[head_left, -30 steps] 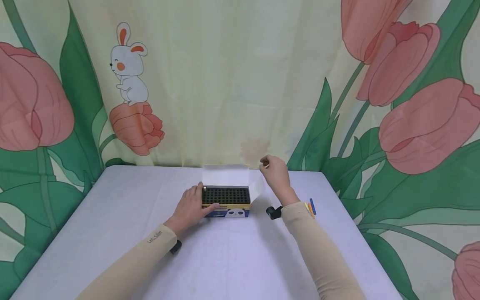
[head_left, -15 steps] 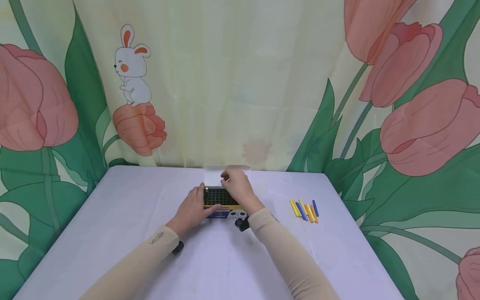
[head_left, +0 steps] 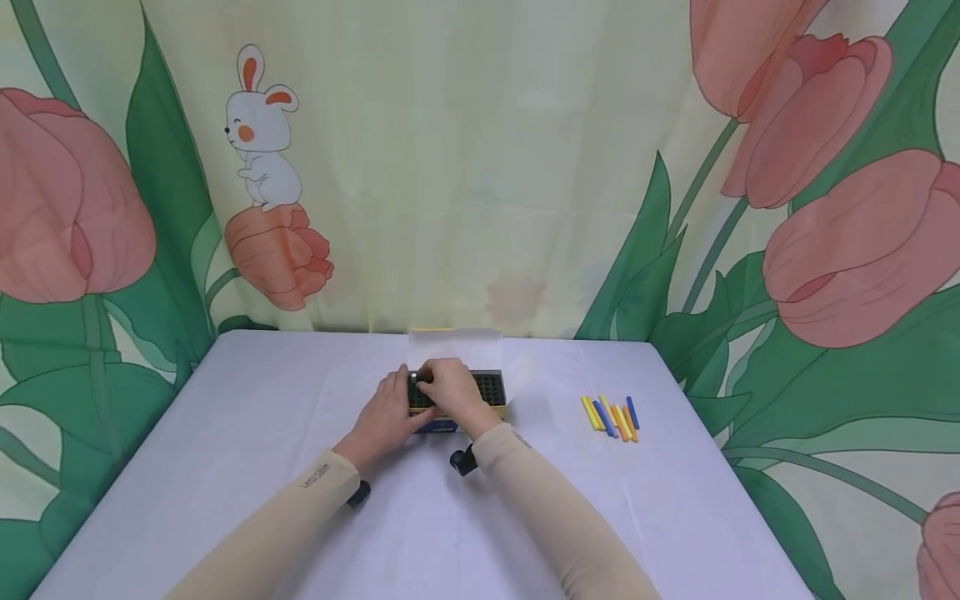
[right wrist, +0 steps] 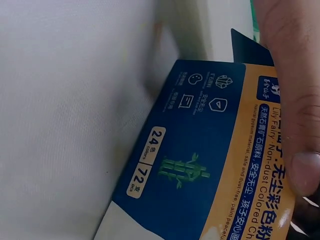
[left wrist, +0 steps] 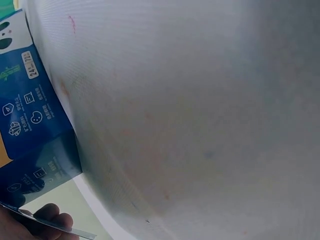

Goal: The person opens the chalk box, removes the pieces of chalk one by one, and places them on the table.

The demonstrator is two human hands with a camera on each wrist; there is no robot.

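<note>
An opened colored chalk box (head_left: 438,426) stands on the table, its blue and orange front showing in the right wrist view. Inside sits a black holder (head_left: 491,385) full of round holes, with a white chalk tip (head_left: 413,377) at its left end. My left hand (head_left: 381,417) grips the box's left end, thumb (right wrist: 302,105) along the front edge. In the left wrist view, its fingers (left wrist: 50,217) curl behind the end flap. Over the holder's left half, my right hand (head_left: 452,388) has bent fingers; whether anything is between the fingertips is hidden.
Several yellow, blue and orange chalk sticks (head_left: 617,421) lie loose at the right of the white-covered table (head_left: 442,533). The box's raised lid (head_left: 455,346) stands behind the holder. A printed curtain (head_left: 450,183) hangs at the table's back edge.
My right hand has come left and down from the right of the box to the holder's left half, uncovering the loose chalks. My left hand stays on the box.
</note>
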